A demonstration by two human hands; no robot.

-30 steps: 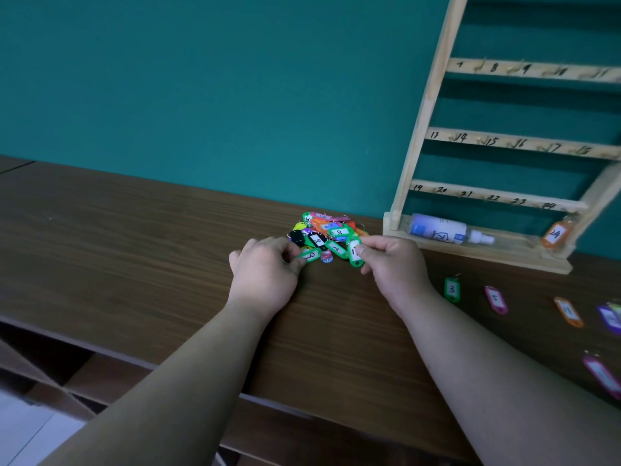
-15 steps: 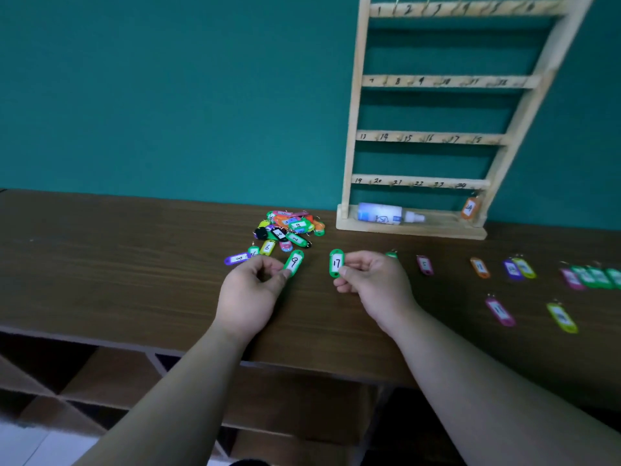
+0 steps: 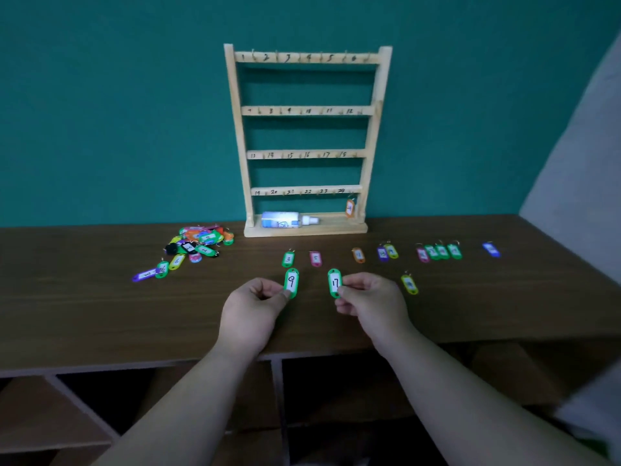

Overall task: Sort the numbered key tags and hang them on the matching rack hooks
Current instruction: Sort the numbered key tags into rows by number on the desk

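My left hand pinches a green tag marked 9 upright over the table. My right hand pinches a green tag marked 17 beside it. The wooden rack stands against the wall, its four rails numbered 1 to 24. One orange tag hangs at the lower right hook. A heap of mixed coloured tags lies left of the rack. A row of tags lies in front of it, starting with a green 3 and a pink 5.
A white bottle lies on the rack's base. More tags run along the table to the right, ending with a blue one; a yellow one lies nearer. Open cubby shelves sit below the table edge.
Both hands pulled back from the heap, each carrying a green tag, and now hold them up side by side. The view swung right and up, showing the whole rack.
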